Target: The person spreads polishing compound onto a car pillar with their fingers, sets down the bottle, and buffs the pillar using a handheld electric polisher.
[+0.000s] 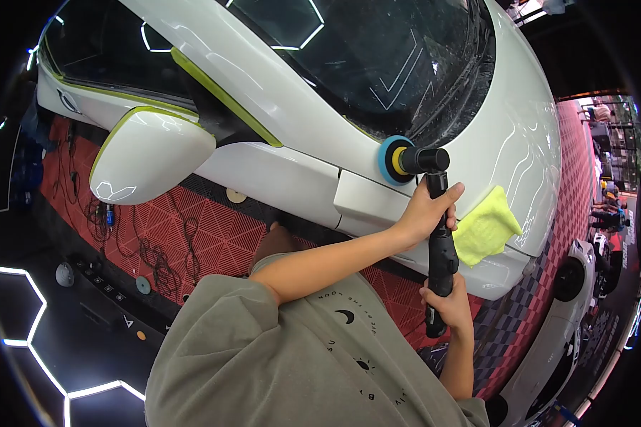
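Polisher (442,260) just beside windshield (384,64), blue pad (387,162) turned toward white bodywork (370,199); contact hard to confirm. Left hand (424,213) wrapped round its neck (437,182), likely to steer; right hand (452,302) gripping its tail (435,324), probably for support. Yellow-green cloth (490,226) farther from windshield.

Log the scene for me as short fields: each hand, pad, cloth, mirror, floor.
Left hand: grips the polisher near its head
Right hand: grips its lower end
Pad: blue, beside the windshield; contact unclear
Cloth: yellow-green, on the white car
Mirror: white, lime trim
Floor: red tiles, loose cables
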`<action>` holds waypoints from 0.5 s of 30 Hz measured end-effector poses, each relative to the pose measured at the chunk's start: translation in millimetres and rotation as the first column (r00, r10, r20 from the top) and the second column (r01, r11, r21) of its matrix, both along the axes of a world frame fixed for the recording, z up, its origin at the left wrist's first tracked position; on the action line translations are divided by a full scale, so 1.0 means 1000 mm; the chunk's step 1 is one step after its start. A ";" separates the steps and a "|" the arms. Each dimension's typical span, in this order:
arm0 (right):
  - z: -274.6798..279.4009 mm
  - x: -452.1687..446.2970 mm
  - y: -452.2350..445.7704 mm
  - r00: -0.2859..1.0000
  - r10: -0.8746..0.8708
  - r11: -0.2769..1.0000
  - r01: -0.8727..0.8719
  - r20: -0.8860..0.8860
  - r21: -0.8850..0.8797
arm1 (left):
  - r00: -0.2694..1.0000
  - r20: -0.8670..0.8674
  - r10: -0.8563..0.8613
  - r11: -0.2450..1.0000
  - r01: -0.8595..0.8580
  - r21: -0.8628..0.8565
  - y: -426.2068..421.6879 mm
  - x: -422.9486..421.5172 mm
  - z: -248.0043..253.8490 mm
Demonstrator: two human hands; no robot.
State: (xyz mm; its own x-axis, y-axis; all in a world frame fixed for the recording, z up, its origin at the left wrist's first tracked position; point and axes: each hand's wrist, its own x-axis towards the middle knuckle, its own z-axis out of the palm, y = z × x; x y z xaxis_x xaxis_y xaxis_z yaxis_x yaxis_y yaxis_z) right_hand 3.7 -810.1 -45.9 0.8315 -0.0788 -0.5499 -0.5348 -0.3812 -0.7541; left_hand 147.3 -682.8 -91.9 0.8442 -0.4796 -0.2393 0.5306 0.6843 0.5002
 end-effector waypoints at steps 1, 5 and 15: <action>0.002 0.004 0.009 1.000 -0.011 1.000 0.011 0.006 -0.003 | 1.000 0.006 0.017 1.000 -0.017 0.004 0.009 0.001 0.001; -0.003 0.022 0.041 0.994 0.101 0.995 -0.100 -0.032 0.021 | 0.995 0.010 0.097 0.995 -0.097 -0.028 0.058 0.010 0.010; 0.005 0.079 0.116 0.963 0.169 0.980 -0.186 0.208 0.065 | 0.936 0.173 0.308 0.951 -0.310 -0.013 0.141 0.056 0.053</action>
State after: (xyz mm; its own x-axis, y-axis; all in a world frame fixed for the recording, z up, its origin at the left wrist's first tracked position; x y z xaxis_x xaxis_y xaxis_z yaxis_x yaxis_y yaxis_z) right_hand 82.3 -694.0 -41.4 0.9219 0.1195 -0.3686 -0.2985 -0.3875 -0.8722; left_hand 203.6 -541.8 -39.3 0.9789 -0.1862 -0.0838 0.2001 0.7930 0.5755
